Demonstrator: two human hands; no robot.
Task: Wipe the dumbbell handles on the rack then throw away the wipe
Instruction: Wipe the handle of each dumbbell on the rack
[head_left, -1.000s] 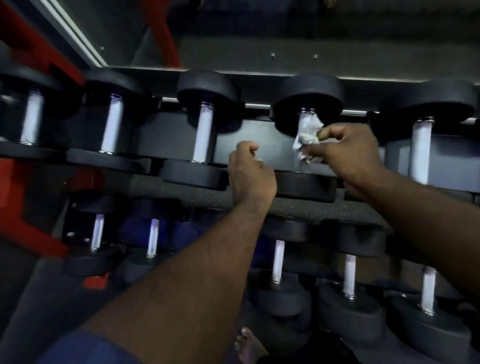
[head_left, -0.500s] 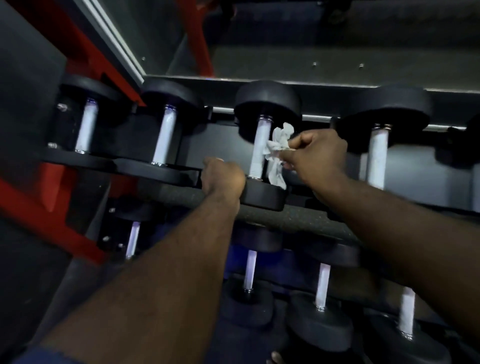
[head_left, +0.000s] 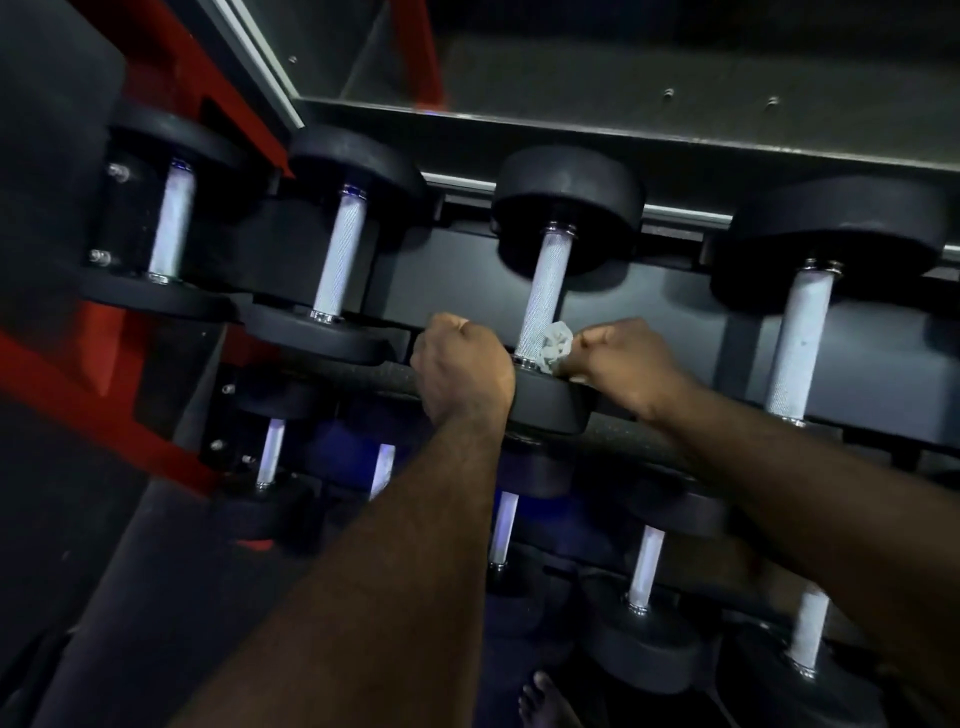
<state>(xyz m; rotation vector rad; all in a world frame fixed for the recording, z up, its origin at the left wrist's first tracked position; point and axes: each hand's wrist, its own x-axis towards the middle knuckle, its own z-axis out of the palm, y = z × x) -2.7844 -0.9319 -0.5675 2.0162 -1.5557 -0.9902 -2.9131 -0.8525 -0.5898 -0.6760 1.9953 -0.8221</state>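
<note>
Head view: the rack (head_left: 363, 376) fills the frame, with a red frame (head_left: 78, 405) on its side at 9 o'clock. Its upper shelf carries four dumbbells side by side, and the lower shelf at 6 o'clock carries more dumbbells (head_left: 644, 577), partly hidden behind my forearms.

The dumbbell (head_left: 566, 208) I am working on is third from the left on the upper shelf, near the centre. Its handle (head_left: 545, 296) is pale and knurled. The long axis runs from the near weight at 6 o'clock up to the far weight at 12, leaning a touch toward 1 o'clock. The neighbouring handles lie roughly parallel to it.

My right hand (head_left: 623, 364) is just at 3 o'clock of the handle's near end, fingers curled tight and pinching the wipe (head_left: 556, 345). The crumpled white wipe touches the handle low down, right above the near weight.

My left hand (head_left: 462, 374) is at 9 o'clock of that same near weight, against it at the front rail, curled into a fist. I cannot tell whether it holds anything.

My bare foot (head_left: 545, 701) shows on the floor at 6 o'clock
</note>
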